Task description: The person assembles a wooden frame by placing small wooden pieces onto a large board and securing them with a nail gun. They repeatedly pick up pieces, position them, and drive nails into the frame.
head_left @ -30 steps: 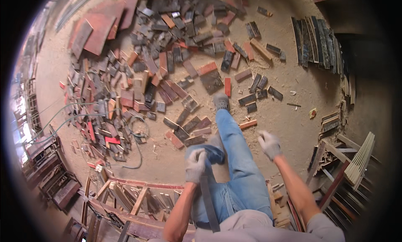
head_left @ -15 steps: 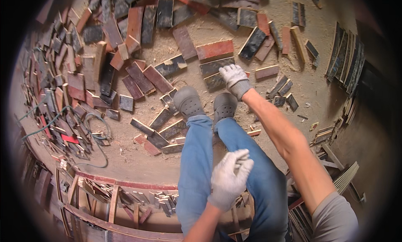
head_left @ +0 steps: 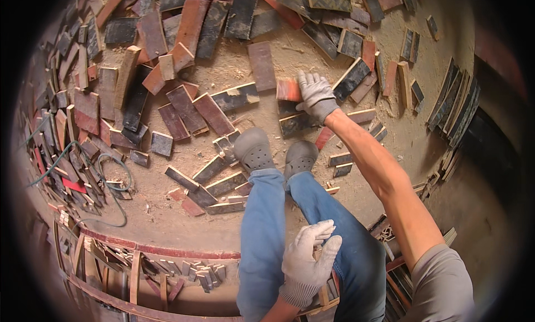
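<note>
A tan floor (head_left: 195, 233) strewn with sawdust and wood chips spreads under the person, covered with short cut pieces of wood in black, brown and red. The dense pile thickens to the left, where a green hose (head_left: 61, 155) loops over it. At the right stands a row of dark boards (head_left: 454, 102), and at the lower left a wooden frame with a reddish rail (head_left: 167, 252) runs behind the legs, small sticks (head_left: 206, 277) lying beyond it.

The right hand (head_left: 317, 96), in a pale knitted glove, reaches forward over a red block (head_left: 287, 90), covering its right end, with fingers across the top and the thumb toward the near side. The block is blurred and partly hidden, so I cannot tell whether the fingers have closed on it. It lies just beyond a black block (head_left: 301, 123), ahead of the grey clogs (head_left: 253, 149).

The left hand (head_left: 308, 256), gloved too, holds nothing; it hangs over the jeans (head_left: 262, 233) with fingers loosely bent and thumb apart.
</note>
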Demonstrator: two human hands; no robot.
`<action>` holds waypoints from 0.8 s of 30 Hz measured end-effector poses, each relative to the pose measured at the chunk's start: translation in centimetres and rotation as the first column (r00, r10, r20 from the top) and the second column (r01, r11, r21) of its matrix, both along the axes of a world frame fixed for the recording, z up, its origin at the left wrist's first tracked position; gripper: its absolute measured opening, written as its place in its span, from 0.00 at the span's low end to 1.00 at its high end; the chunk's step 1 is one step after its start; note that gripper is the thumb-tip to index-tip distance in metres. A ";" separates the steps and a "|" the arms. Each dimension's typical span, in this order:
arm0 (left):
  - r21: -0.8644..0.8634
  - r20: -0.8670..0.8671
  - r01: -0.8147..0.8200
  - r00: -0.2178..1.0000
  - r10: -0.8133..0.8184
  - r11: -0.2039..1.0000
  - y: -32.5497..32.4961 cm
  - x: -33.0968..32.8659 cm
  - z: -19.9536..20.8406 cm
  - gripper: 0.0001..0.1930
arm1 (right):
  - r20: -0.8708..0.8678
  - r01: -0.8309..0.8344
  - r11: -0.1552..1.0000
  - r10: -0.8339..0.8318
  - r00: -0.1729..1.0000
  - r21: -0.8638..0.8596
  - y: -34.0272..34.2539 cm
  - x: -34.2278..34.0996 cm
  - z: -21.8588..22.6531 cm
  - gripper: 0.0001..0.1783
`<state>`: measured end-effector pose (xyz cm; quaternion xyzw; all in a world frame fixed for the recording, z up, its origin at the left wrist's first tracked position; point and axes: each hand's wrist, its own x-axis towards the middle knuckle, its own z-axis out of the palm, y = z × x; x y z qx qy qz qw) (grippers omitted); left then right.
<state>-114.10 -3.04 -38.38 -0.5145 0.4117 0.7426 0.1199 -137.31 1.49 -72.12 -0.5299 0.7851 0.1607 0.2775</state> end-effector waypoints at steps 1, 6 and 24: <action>0.007 0.004 -0.006 1.000 0.006 1.000 0.0 0.1 0.0 0.19 | 0.050 0.044 0.990 -0.051 0.997 0.132 -0.5 -0.4 0.3 0.49; 0.000 -0.041 -0.057 0.998 0.057 0.998 -0.4 0.0 0.0 0.20 | 0.201 0.008 0.995 0.013 0.980 -0.103 2.0 3.0 1.3 0.36; -0.087 -0.052 -0.195 0.980 0.191 0.977 -1.1 0.6 0.5 0.18 | 0.341 0.119 0.983 -0.065 0.938 -0.138 -12.6 15.8 2.8 0.35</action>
